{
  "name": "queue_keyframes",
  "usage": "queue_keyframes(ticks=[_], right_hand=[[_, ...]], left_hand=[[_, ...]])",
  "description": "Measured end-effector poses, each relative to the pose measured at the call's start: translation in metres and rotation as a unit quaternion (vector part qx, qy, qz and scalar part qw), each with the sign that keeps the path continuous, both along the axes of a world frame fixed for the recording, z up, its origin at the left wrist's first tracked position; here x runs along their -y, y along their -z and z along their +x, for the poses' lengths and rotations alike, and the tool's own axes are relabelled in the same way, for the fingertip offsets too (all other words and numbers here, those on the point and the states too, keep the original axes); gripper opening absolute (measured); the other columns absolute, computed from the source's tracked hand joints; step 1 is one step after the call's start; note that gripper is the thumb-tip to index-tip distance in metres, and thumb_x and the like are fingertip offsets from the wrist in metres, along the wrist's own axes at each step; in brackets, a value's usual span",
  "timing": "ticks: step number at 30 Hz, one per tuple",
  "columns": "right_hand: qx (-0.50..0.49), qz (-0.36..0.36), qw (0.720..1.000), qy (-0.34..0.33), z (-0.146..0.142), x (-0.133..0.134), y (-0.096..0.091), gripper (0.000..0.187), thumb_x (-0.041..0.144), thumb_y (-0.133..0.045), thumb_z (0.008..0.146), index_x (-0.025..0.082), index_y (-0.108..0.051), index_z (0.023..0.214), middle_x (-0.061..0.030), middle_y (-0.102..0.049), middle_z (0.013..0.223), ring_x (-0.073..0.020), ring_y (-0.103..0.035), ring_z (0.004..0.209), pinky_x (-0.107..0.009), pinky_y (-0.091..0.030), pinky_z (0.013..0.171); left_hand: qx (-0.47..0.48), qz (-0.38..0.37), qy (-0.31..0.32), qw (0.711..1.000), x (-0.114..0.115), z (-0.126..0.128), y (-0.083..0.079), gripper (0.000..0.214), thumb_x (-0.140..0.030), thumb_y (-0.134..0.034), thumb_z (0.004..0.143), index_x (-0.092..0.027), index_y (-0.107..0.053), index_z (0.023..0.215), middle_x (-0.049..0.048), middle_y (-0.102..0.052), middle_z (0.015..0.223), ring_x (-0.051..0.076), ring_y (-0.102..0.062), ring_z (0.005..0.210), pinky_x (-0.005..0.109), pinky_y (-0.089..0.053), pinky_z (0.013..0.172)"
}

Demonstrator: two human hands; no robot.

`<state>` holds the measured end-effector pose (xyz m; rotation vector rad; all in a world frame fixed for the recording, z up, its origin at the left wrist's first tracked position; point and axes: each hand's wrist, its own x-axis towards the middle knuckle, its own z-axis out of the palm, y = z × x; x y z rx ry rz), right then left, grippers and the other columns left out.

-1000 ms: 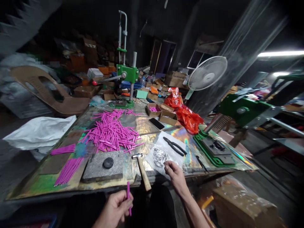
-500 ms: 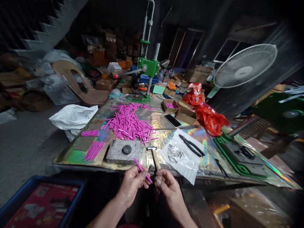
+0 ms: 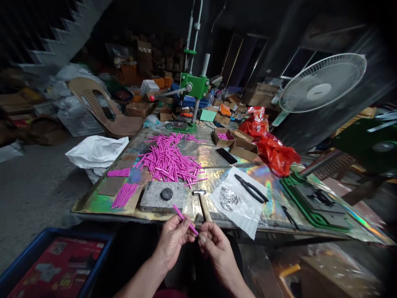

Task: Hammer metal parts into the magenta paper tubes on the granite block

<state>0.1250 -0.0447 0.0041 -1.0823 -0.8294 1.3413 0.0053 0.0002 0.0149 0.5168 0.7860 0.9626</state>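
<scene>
A thin pink stick (image 3: 178, 212) is pinched between the thumb and fingers of my left hand (image 3: 174, 238), slanting down to the right. My right hand (image 3: 217, 245) is closed in a pinch at the stick's lower end; whatever lies between its fingertips is too small to make out. Just beyond the hands a hammer (image 3: 204, 206) with a wooden handle lies on the table. To its left rests a grey stone block (image 3: 155, 198) with a round black piece (image 3: 166, 193) on it. A large heap of pink sticks (image 3: 170, 159) spreads behind the block.
Small metal parts (image 3: 229, 198) and black pliers (image 3: 250, 188) lie on a white sheet. Pink sticks are lined up (image 3: 124, 195) at left. A phone (image 3: 226, 156), cardboard boxes (image 3: 244, 150), a green press (image 3: 194, 87) and a fan (image 3: 322, 85) stand farther back.
My right hand has moved slightly up and left, so its fingertips now meet the lower end of the pink stick. The left hand keeps its pinch; the view has shifted a little.
</scene>
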Motion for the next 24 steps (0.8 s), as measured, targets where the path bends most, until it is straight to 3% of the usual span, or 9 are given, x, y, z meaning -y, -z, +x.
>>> queue_keyframes(ticks=[11, 16, 24], right_hand=[[0.004, -0.002, 1.000, -0.011, 0.003, 0.001, -0.002, 0.029, 0.037, -0.067, 0.068, 0.019, -0.050, 0.081, 0.0076, -0.043, 0.054, -0.0070, -0.032, 0.046, -0.019, -0.025, 0.044], [-0.005, -0.013, 1.000, 0.002, 0.003, 0.002, 0.004, 0.031, 0.038, -0.067, 0.067, 0.019, -0.049, 0.083, 0.0077, -0.041, 0.055, -0.0073, -0.033, 0.046, -0.019, -0.025, 0.044], [-0.007, -0.021, 1.000, 0.018, 0.001, 0.000, 0.004, 0.035, 0.039, -0.068, 0.068, 0.019, -0.048, 0.088, 0.0076, -0.042, 0.054, -0.0072, -0.033, 0.046, -0.019, -0.024, 0.044]], left_hand=[[-0.025, 0.022, 0.018, 0.999, 0.000, 0.001, 0.002, 0.030, -0.035, -0.073, 0.060, -0.013, -0.057, 0.070, -0.0002, -0.060, 0.062, 0.008, -0.054, 0.051, 0.019, -0.043, 0.048], [-0.062, 0.050, 0.006, 0.997, 0.001, 0.002, 0.005, 0.032, -0.038, -0.072, 0.061, -0.012, -0.057, 0.070, -0.0006, -0.058, 0.059, 0.006, -0.047, 0.049, 0.014, -0.033, 0.040], [-0.054, 0.024, -0.012, 0.998, 0.005, 0.007, 0.010, 0.033, -0.041, -0.072, 0.060, -0.013, -0.056, 0.070, -0.0016, -0.056, 0.058, 0.006, -0.046, 0.048, 0.014, -0.031, 0.038]])
